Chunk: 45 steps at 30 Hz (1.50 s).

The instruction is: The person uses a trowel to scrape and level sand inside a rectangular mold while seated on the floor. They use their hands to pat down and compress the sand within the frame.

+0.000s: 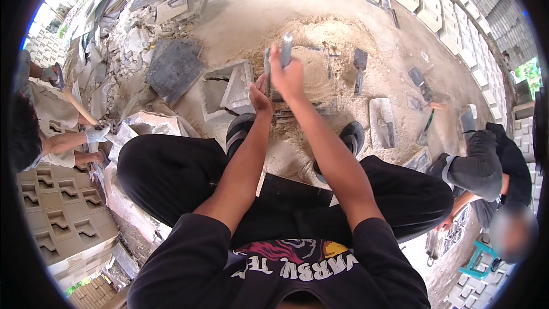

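Between my feet lies a low rectangular frame filled with pale sandy mix (313,75), with dark metal edges. My right hand (287,79) is closed around a short grey bar-like tool (286,47), which stands up out of my fist over the frame's left side; its exact kind does not show. My left hand (261,97) is at the frame's near left corner, fingers stretched and holding nothing that I can see. Left of it sits a hollow grey block (220,100) with a cracked wall. A dark trowel-like tool (359,66) lies right of the frame.
A pale oblong trough (382,123) rests beside my right foot. Dark flat boards (174,68) and rubble lie left. One person crouches at right (483,160); another at left grips a wooden handle (78,105). Stacked pale blocks (437,14) line the right side.
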Each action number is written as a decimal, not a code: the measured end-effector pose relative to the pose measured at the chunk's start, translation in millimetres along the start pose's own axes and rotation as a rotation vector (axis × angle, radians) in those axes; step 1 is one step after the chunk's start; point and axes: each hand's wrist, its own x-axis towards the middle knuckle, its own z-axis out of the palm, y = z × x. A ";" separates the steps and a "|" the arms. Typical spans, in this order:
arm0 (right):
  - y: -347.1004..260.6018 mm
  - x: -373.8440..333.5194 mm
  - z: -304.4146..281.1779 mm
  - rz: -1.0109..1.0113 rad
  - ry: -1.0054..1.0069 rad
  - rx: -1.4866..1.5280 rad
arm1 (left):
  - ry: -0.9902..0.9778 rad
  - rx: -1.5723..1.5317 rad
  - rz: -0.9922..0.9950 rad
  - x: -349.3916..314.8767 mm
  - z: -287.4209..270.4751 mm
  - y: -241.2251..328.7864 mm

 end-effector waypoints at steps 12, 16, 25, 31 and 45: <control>-26.4 8.7 1.0 0.000 0.086 0.017 | -0.089 0.279 0.198 6.0 -24.0 9.2; 7.5 19.4 -25.4 0.096 -0.137 -0.118 | -0.247 1.013 0.420 -27.6 -6.7 6.8; 18.6 20.9 -138.6 0.259 0.605 0.524 | -0.334 1.744 0.716 -31.1 16.0 7.0; 15.0 27.7 -161.0 0.198 0.715 0.450 | -0.513 1.707 0.635 -10.6 43.9 -3.5; 17.1 27.7 -172.5 0.218 0.786 0.431 | -1.320 1.684 0.781 -24.4 70.7 -9.4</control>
